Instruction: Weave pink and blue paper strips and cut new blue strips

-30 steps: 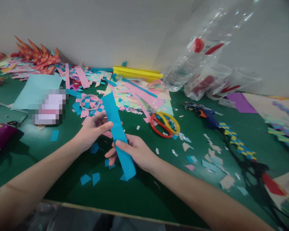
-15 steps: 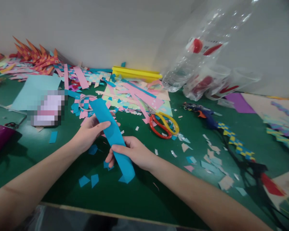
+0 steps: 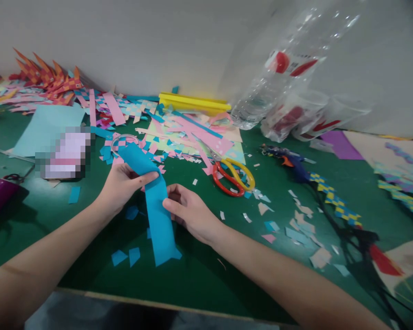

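Note:
A wide blue paper strip [image 3: 159,215] is held above the green table, bent near its upper third. My left hand [image 3: 125,183] pinches it there, thumb across the front and the other fingers hidden behind. At the strip's right edge is my right hand [image 3: 186,206], its thumb and fingers closed on that edge. The strip's lower end hangs close to the tabletop, over small blue scraps [image 3: 134,256]. Beyond my right hand lie scissors [image 3: 232,176] with one red and one yellow handle loop.
Paper cuttings [image 3: 192,133] are heaped along the wall beside a yellow folded strip [image 3: 194,103]. A phone [image 3: 67,153] and a purple tool [image 3: 2,197] lie on the left. At the right stand a clear bottle [image 3: 261,98], plastic cups [image 3: 333,117] and a glue gun [image 3: 296,167].
The blue strip has turned more upright and bent at my left thumb. My right hand has shifted from the strip's front to its right edge. My left hand has moved slightly left.

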{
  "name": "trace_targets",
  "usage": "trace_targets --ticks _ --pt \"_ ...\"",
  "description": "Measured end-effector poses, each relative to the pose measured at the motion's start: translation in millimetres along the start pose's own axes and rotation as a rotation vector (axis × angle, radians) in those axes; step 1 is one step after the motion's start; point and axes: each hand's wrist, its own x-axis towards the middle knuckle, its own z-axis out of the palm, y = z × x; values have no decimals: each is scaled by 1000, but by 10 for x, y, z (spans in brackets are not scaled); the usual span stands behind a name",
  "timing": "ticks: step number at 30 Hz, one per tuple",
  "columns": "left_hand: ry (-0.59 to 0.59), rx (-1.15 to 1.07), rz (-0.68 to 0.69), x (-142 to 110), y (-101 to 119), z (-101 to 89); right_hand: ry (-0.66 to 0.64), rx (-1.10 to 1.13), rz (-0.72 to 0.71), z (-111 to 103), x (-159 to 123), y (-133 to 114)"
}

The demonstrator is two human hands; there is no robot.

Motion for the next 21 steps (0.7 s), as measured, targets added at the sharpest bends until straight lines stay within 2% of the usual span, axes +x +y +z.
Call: trace_targets --ticks 4,8,11,15,21 --pt "-41 101 41 -42 31 23 30 -93 -25 36 -29 -7" --pt "-107 63 33 -65 38 38 36 -153 2 71 -48 0" --pt "-86 -3 -14 -50 36 35 -1 -76 36 86 -59 1" --pt "-45 35 -23 -23 48 20 -59 -33 41 73 -63 -20" --pt "-47 5 -68 -17 44 3 -112 0 74 25 -34 -19"
